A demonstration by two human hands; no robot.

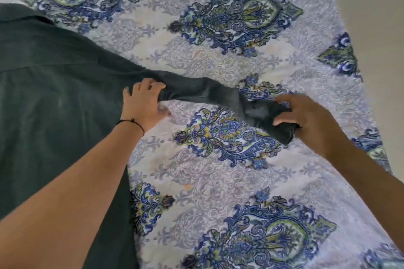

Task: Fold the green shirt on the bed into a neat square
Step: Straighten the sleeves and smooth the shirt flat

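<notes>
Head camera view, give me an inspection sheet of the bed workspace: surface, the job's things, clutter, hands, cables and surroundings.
Surface: bedspread with blue and green paisley print, lying flat.
Job's things: green shirt spread at left, not yet folded; its sleeve stretched out to the right.
Clutter: nothing seen.
Hands: left hand grips the sleeve near the shoulder, with a dark string band on the wrist; right hand is closed on the cuff end.
Cables: nothing seen.
Surroundings: plain pale floor or wall past the bed's right edge.

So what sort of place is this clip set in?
Likely a bedroom: a bed under a blue paisley bedspread, a green shirt spread on it, and plain floor beside the bed's edge.
</notes>
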